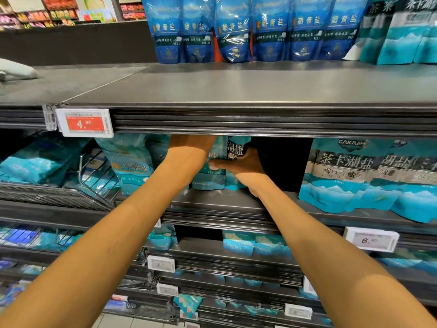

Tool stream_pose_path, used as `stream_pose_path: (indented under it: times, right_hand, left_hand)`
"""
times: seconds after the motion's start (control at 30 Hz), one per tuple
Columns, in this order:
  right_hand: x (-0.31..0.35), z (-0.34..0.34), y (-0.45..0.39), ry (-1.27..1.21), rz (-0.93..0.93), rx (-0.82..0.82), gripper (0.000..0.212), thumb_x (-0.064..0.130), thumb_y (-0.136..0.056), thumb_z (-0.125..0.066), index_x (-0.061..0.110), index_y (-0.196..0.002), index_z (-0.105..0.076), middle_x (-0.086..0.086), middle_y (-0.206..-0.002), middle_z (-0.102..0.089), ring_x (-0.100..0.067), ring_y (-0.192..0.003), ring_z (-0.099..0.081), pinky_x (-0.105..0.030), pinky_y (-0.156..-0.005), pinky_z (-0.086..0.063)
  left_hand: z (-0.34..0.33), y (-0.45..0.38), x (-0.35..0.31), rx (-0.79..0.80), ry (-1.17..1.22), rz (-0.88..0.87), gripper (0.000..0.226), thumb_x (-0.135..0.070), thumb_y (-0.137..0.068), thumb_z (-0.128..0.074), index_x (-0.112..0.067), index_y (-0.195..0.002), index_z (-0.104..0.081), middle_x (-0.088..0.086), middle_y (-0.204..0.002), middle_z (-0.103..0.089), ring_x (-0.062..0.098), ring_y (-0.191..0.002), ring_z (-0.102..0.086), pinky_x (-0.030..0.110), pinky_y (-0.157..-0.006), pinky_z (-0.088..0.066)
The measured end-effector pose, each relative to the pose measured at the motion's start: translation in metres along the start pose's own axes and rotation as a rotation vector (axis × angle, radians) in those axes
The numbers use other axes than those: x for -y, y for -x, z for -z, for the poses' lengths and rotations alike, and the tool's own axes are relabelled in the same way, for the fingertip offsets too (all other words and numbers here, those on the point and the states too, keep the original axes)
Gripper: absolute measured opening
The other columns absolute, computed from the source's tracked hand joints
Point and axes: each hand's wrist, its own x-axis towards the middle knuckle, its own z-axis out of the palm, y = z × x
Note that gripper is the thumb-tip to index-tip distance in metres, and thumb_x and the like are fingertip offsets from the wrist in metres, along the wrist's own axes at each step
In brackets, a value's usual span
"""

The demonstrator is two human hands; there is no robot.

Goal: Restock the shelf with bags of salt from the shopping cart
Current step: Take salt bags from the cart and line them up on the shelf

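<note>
Right hand grips an upright teal salt bag on the second shelf, thumb across its front, fingers behind. Left hand reaches up under the upper shelf edge, fingers hidden; grasp cannot be told. It touches the neighbouring bag. Blue bags stand on top. Red price tag at left. Supermarket aisle behind.

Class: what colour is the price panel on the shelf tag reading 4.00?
Red, on the white-framed shelf price tag; head view.
</note>
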Motion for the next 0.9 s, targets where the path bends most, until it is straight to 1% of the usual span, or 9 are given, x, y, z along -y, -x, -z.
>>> stream_pose_path:
  times: [0.1, 0.23, 0.33, 0.47, 0.57, 0.63, 0.73, 0.83, 0.9]
  right_hand:
    - [0.004, -0.005, 0.000, 0.026, -0.039, 0.033, 0.039, 0.021, -0.056, -0.095, 0.025, -0.087, -0.072, 0.013, -0.081, -0.076, -0.004, -0.080, -0.073, -0.023, -0.069, -0.059]
    - [0.007, 0.003, 0.005, -0.008, -0.101, 0.011, 0.021, 0.022, -0.070, -0.089, 0.030, -0.071, -0.069, 0.028, -0.064, -0.069, 0.012, -0.064, -0.066, -0.004, -0.053, -0.047]
    - [0.010, 0.016, 0.015, 0.064, -0.104, -0.077, 0.032, 0.030, -0.074, -0.086, 0.025, -0.057, -0.060, 0.029, -0.049, -0.060, 0.016, -0.048, -0.056, -0.002, -0.043, -0.038]
    - [0.006, 0.031, 0.023, 0.122, -0.097, -0.141, 0.021, 0.038, -0.074, -0.084, 0.029, -0.085, -0.069, 0.008, -0.095, -0.076, -0.002, -0.080, -0.070, -0.021, -0.072, -0.057]
    - [0.005, 0.044, 0.042, 0.145, -0.193, -0.248, 0.033, 0.038, -0.073, -0.083, 0.022, -0.098, -0.068, 0.003, -0.097, -0.072, -0.013, -0.088, -0.068, -0.034, -0.079, -0.058]
    - [0.011, 0.052, 0.060, 0.169, -0.156, -0.299, 0.029, 0.039, -0.071, -0.084, 0.017, -0.083, -0.068, 0.004, -0.076, -0.069, -0.011, -0.071, -0.065, -0.033, -0.063, -0.054]
    - [0.028, 0.059, 0.092, 0.263, -0.043, -0.285, 0.041, 0.049, -0.067, -0.083, 0.013, -0.064, -0.066, 0.001, -0.061, -0.068, -0.015, -0.053, -0.061, -0.032, -0.051, -0.047]
    - [0.042, 0.067, 0.121, 0.170, -0.019, -0.233, 0.026, 0.033, -0.074, -0.084, 0.012, -0.088, -0.075, 0.000, -0.084, -0.078, -0.019, -0.081, -0.074, -0.040, -0.072, -0.060]
    - [0.046, 0.074, 0.143, 0.037, -0.073, -0.169, 0.020, 0.020, -0.078, -0.083, 0.012, -0.095, -0.076, -0.002, -0.091, -0.078, -0.020, -0.086, -0.075, -0.037, -0.073, -0.059]
  left_hand:
    - [0.002, 0.002, 0.004, -0.013, -0.043, -0.006, 0.028, 0.007, -0.090, -0.049, -0.013, -0.073, -0.038, 0.002, -0.059, -0.030, 0.016, -0.046, -0.023, 0.025, -0.043, -0.020]
    - [-0.002, -0.005, 0.008, -0.033, 0.066, 0.051, 0.036, 0.003, -0.091, -0.047, -0.016, -0.063, -0.034, 0.001, -0.056, -0.032, 0.017, -0.047, -0.024, 0.026, -0.046, -0.025]
    - [-0.008, -0.010, 0.007, -0.027, 0.174, 0.077, 0.030, -0.006, -0.097, -0.041, -0.014, -0.068, -0.042, 0.001, -0.059, -0.038, 0.018, -0.049, -0.031, 0.025, -0.045, -0.025]
    - [-0.009, 0.004, 0.007, 0.041, -0.066, -0.028, 0.042, -0.018, -0.099, -0.044, -0.023, -0.060, -0.027, -0.002, -0.060, -0.035, 0.022, -0.064, -0.041, 0.031, -0.061, -0.033]
    - [-0.005, 0.014, -0.001, -0.243, -0.156, -0.095, 0.029, -0.023, -0.088, -0.058, -0.019, -0.061, -0.046, -0.003, -0.055, -0.040, 0.021, -0.050, -0.037, 0.029, -0.053, -0.030]
    - [-0.009, 0.021, -0.010, -0.476, -0.187, -0.118, 0.013, -0.026, -0.078, -0.060, -0.015, -0.073, -0.063, 0.007, -0.064, -0.060, 0.027, -0.051, -0.050, 0.030, -0.053, -0.037]
    - [-0.023, 0.035, -0.020, -0.658, -0.157, -0.177, 0.021, -0.030, -0.083, -0.055, -0.013, -0.071, -0.059, 0.010, -0.062, -0.058, 0.030, -0.053, -0.056, 0.033, -0.057, -0.042]
    - [-0.042, 0.053, -0.030, -0.798, 0.059, -0.335, 0.032, -0.030, -0.094, -0.048, -0.003, -0.111, -0.054, 0.017, -0.103, -0.057, 0.035, -0.092, -0.057, 0.046, -0.088, -0.044]
    - [-0.050, 0.076, -0.040, -0.688, 0.366, -0.444, 0.050, -0.034, -0.096, -0.048, -0.002, -0.134, -0.044, 0.014, -0.134, -0.048, 0.029, -0.123, -0.048, 0.041, -0.110, -0.035]
